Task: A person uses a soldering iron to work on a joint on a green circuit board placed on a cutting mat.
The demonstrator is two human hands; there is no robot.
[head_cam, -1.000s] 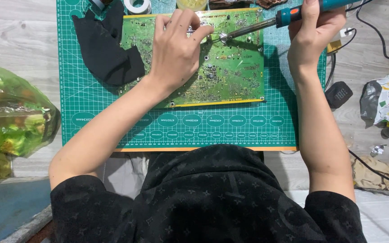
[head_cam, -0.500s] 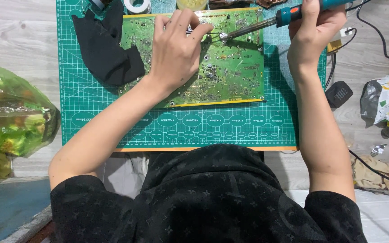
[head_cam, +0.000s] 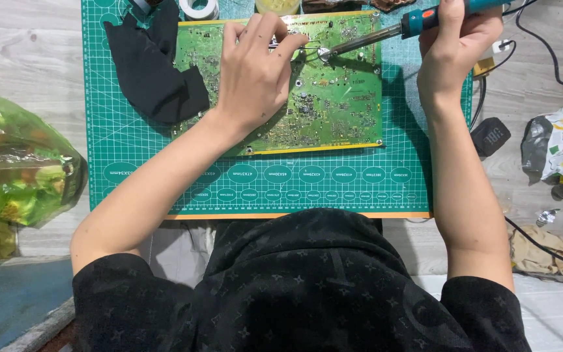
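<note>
A green circuit board point(head_cam: 333, 104) lies on a green cutting mat point(head_cam: 164, 176). My left hand point(head_cam: 252, 72) rests on the board's upper middle, its fingers pinching thin metal tweezers point(head_cam: 288, 45) that point right. My right hand point(head_cam: 454, 39) grips the teal handle of a soldering iron point(head_cam: 386, 34), whose metal tip meets the board right beside the tweezers' end, near the board's top edge.
A black cloth point(head_cam: 151, 72) covers the mat's upper left and the board's left edge. A roll of tape point(head_cam: 200, 8) sits at the top. A green plastic bag point(head_cam: 14, 169) lies at left. Cables, a small black device point(head_cam: 490, 137) and a crumpled packet point(head_cam: 555, 146) lie at right.
The soldering iron's tip has shifted slightly along the board near the tweezers. Both hands stay where they were.
</note>
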